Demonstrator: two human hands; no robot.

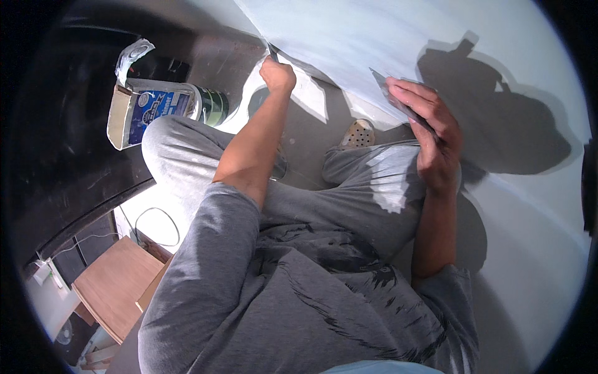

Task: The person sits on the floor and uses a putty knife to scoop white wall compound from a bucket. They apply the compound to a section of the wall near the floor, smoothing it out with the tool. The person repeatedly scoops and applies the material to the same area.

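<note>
- One smooth, pale white wall (pixel 526 202), filling the right side: we see faint lighter streaks and cast shadows. We judge the broad face well advanced and the lower edge less so; whether it counts as finished we cannot tell.
- One dark, scuffed, glossy panel (pixel 56 106), at far left: we see no coating like the wall's on it.
- One flat, reddish-brown wooden board (pixel 118 280), lower left, well apart from both hands.
- One boxy, white-edged container with a blue printed side (pixel 156 118), beyond the left knee, a crumpled whitish strip (pixel 134 57) rising from its edge. Its contents are hidden, so we cannot say how much material is left.
- One round, green-and-white bucket (pixel 213 106), just beside the container; contents likewise unseen.
- One right hand (pixel 439 131), clamped on the flat blade, fingers along one face and thumb against the other.
- One left hand (pixel 278 75), curled tight around the narrow tool.
- One cream, perforated clog (pixel 359 133), near the foot of the wall.
- One thin, grey, flat blade (pixel 393 98), in front of the wall, its pointed corner toward the surface; contact we cannot confirm.
- One narrow, dark tool (pixel 273 52), at the wall's lower edge, where we judge work is under way.
</note>
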